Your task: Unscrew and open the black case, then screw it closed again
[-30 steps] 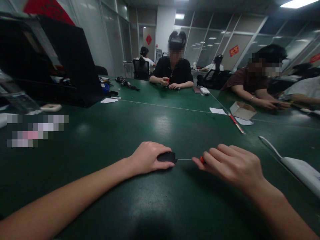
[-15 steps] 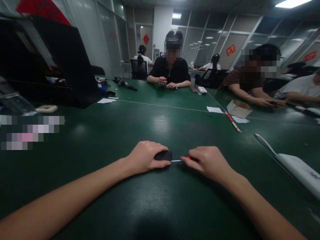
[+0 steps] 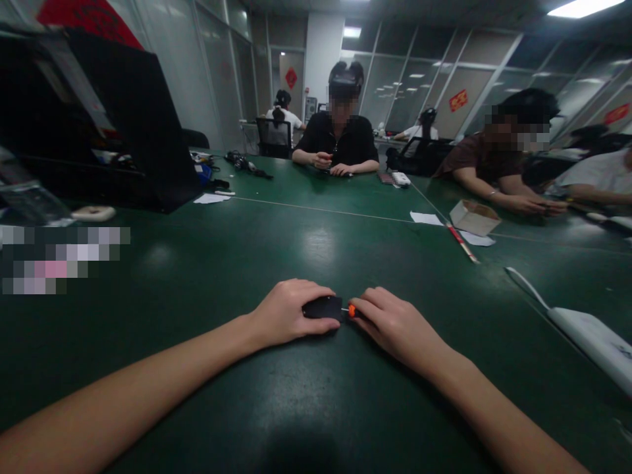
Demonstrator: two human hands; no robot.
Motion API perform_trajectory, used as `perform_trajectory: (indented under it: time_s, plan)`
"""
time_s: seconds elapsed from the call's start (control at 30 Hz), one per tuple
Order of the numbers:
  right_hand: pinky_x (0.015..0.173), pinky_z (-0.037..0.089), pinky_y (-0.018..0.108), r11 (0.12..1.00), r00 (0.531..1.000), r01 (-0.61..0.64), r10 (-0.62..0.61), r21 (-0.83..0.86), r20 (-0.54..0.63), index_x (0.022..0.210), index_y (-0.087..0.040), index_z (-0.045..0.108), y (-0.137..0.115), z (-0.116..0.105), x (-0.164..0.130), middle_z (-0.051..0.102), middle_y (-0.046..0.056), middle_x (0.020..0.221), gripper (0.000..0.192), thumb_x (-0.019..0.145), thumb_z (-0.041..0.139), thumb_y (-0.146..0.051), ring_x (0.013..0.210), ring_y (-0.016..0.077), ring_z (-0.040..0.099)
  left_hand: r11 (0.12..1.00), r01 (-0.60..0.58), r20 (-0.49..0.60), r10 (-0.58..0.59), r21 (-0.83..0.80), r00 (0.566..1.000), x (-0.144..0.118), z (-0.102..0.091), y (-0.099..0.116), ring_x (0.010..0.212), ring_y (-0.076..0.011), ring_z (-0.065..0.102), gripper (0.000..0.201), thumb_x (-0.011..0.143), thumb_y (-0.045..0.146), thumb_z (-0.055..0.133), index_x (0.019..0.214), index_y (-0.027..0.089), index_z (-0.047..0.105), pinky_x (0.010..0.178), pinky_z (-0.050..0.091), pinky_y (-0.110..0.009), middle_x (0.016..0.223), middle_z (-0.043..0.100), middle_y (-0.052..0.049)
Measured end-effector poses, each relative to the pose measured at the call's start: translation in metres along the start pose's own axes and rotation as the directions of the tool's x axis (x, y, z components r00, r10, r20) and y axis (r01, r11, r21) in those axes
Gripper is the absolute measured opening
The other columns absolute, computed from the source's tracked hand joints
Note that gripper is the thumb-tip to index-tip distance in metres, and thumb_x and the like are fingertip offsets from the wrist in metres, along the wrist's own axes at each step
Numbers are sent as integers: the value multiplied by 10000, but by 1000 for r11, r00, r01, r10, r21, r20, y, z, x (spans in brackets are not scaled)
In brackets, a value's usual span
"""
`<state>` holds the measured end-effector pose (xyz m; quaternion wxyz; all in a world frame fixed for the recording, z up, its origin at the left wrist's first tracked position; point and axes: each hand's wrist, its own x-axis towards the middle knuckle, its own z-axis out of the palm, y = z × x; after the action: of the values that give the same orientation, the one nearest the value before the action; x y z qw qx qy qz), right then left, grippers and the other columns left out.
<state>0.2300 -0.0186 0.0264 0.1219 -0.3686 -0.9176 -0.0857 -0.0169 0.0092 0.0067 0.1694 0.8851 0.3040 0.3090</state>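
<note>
My left hand (image 3: pixel 284 311) is wrapped round a small black box-shaped object (image 3: pixel 323 308), its thumb along the near side and its fingers over the far side. Opposite it, my right hand (image 3: pixel 395 321) pinches a screwdriver (image 3: pixel 351 310) by its orange handle, most of which the fingers hide. A short length of thin metal shaft shows between the handle and the right end of the black object. The shaft points at that end; whether its tip sits inside cannot be made out. Both hands are low over the green table (image 3: pixel 316 395).
A white flat case with a strap (image 3: pixel 587 336) lies at the right. Farther off are an open box (image 3: pixel 474 217), a red-and-white stick (image 3: pixel 461 243) and paper (image 3: pixel 426 218). A large black panel (image 3: pixel 133 125) stands at the left. Several people sit around.
My right hand has moved left with the screwdriver, so less of the shaft shows and more of the orange handle. The black object has turned slightly in my left hand.
</note>
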Motion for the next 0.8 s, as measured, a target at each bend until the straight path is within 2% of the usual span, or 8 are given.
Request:
perform_trajectory:
  time_s: [0.13,0.27,0.37,0.57,0.8]
  plan:
    - [585,397,295,984,998,37,-47,-176,-52,1134,-145,651,-3,-3,-1,644,58,833,239,1004,468,-225,678,187,585,990,-72,28,76,-118,997,2,-4,-5,969,-220,679,511,787,490,729,1166,154,660,875,504,-328,1077,728,-99]
    - [575,371,292,969,995,30,-53,-246,-85,1128,-152,661,-1,-5,-3,649,48,807,223,984,494,-179,669,181,588,983,-76,56,87,-165,995,3,-9,-12,909,-208,693,494,751,484,763,1112,155,690,825,514,-310,1021,741,-87]
    - [581,362,283,972,995,6,-28,-234,-91,1122,-162,666,0,-1,-3,661,47,814,214,981,506,-190,675,175,590,985,-52,31,58,-167,998,3,-7,-13,891,-210,696,489,741,485,772,1093,153,701,808,518,-315,1009,747,-90]
    - [615,373,253,998,998,-43,41,-53,-42,1124,-170,652,0,5,-2,690,47,861,203,989,517,-237,734,160,623,985,-69,-5,69,-156,998,0,2,-11,885,-208,697,514,734,478,784,1105,132,703,815,530,-319,1005,749,-102]
    - [540,302,278,985,999,-17,9,-171,-47,1145,-176,658,3,-2,-4,668,30,789,216,970,534,-202,658,157,603,991,-56,-33,53,-120,998,0,4,-10,818,-193,686,496,743,492,770,1083,135,706,755,529,-309,938,746,-86]
